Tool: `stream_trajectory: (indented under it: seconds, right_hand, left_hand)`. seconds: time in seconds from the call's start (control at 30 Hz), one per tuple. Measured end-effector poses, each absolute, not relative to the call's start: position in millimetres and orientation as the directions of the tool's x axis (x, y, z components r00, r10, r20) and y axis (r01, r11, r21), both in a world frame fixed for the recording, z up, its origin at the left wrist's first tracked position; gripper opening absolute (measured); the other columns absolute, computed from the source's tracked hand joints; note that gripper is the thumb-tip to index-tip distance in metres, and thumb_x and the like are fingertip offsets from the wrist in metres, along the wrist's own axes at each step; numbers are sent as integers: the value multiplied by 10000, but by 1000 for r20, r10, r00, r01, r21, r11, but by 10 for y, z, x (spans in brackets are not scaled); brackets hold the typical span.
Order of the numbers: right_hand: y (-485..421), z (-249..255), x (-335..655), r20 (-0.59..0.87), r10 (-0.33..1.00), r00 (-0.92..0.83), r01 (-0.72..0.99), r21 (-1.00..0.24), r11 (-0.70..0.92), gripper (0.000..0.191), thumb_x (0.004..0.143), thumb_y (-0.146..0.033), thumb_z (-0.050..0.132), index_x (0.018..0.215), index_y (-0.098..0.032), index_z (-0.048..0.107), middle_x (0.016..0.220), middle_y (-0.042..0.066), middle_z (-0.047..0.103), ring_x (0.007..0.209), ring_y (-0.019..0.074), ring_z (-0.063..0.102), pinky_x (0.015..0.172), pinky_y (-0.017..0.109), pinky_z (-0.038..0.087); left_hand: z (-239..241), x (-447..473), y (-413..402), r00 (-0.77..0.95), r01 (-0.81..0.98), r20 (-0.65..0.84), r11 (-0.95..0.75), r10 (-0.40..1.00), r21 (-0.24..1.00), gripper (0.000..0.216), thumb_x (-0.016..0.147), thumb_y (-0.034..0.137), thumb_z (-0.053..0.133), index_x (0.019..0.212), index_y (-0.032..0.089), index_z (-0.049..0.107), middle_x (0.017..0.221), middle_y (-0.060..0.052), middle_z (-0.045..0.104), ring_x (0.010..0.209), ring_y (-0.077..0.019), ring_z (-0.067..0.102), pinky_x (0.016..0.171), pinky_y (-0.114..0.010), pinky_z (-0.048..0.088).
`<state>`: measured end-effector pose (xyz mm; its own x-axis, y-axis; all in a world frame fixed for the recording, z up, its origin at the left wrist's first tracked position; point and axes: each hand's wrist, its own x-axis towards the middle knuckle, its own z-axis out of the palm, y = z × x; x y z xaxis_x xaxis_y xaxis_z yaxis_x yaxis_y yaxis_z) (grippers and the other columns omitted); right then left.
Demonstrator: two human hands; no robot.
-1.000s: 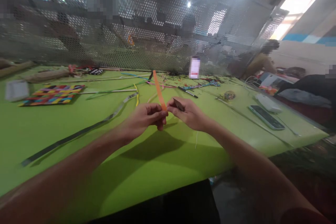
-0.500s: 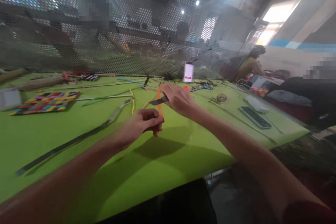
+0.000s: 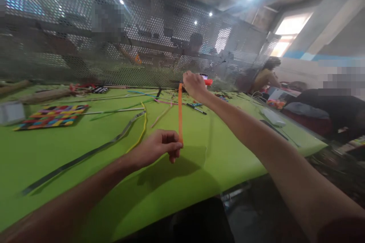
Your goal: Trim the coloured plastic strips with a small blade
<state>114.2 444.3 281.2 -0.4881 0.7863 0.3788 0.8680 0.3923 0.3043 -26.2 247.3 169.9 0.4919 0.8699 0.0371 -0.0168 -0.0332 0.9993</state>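
Observation:
An orange strip (image 3: 180, 114) stretches taut and nearly upright between my two hands above the green table (image 3: 228, 155). My left hand (image 3: 167, 144) is closed, pinching the strip's lower end between thumb and fingers. Higher up and farther away, my right hand (image 3: 194, 83) is closed around a knife with a red handle (image 3: 209, 82). Its dark blade points left at the strip's upper end; whether the thumb also presses the strip there is hidden. A yellow strip (image 3: 145, 121) and a long grey strip (image 3: 94, 151) lie left of my left hand.
A colourful woven mat (image 3: 54, 117) and a white box (image 3: 11, 112) lie at the left. Behind the work stands a perforated metal screen (image 3: 159, 72). A black pen (image 3: 196, 109) lies near the middle, a phone (image 3: 273, 129) at the right. People sit beyond the right side.
My right hand with the knife has moved up and away from my left hand. The orange strip, bent in a loop before, is now pulled straight. The pen has come into view.

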Motion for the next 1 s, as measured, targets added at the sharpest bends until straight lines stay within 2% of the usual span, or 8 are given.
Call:
stream_trajectory:
  seconds: [0.1,0.2,0.3,0.4,0.57,0.67,0.8,1.0]
  right_hand:
    - [4659,2920,1241,394,817,-421,903,267,337,374,1039,-62,414,1321,-68,660,1295,228,660,1109,262,634,927,350,477]
    - [4842,3023,1416,427,832,-355,932,226,282,340,1041,-35,436,1275,-2,681,1270,271,670,1109,231,629,923,327,448]
    - [5011,3106,1669,481,839,-254,967,139,213,290,1058,-17,438,1139,85,698,1155,299,692,1085,181,629,891,306,403]
    - [5168,3186,1974,513,844,-157,987,60,147,290,1063,-28,455,964,111,690,1053,293,694,1025,125,622,847,304,366]
    - [5331,3322,2499,553,832,-42,999,-1,52,366,1042,-54,527,700,32,625,937,249,690,932,77,601,807,324,339]
    - [5334,3386,2755,552,834,-2,999,-33,25,355,992,-59,625,643,6,616,916,248,694,928,90,604,800,326,333]
    - [5284,3432,2970,533,845,43,999,-45,-22,335,930,-49,707,611,4,620,965,298,700,942,106,606,780,341,319]
    - [5274,3467,3175,556,820,133,987,-146,-61,608,992,-127,612,421,-108,405,847,231,677,897,66,586,784,380,299]
  left_hand:
    - [1687,-260,2462,562,49,4,-38,827,998,231,931,348,739,822,157,668,733,-7,730,607,-121,640,629,-273,498]
    - [1713,-270,2435,629,118,-45,-39,776,992,239,933,352,726,807,163,652,715,6,705,571,-99,569,573,-243,437]
    - [1760,-289,2405,685,188,-100,-42,722,981,243,914,356,727,787,165,647,699,14,678,548,-91,524,556,-237,411]
    - [1785,-302,2386,739,242,-161,-36,654,970,220,898,339,724,778,170,650,687,11,677,541,-94,519,541,-233,386]
    - [1777,-341,2386,791,257,-236,43,565,965,194,893,322,720,783,186,637,636,26,664,509,-99,525,544,-232,397]
    - [1774,-404,2414,798,273,-267,71,540,959,193,888,326,743,794,187,647,634,28,668,505,-100,546,564,-234,436]
    - [1738,-513,2486,801,299,-301,90,517,950,190,871,326,768,798,186,661,630,27,675,495,-99,561,539,-217,447]
    - [1596,-704,2615,830,349,-346,76,438,934,195,872,343,752,768,191,687,571,12,684,423,-109,561,439,-195,411]
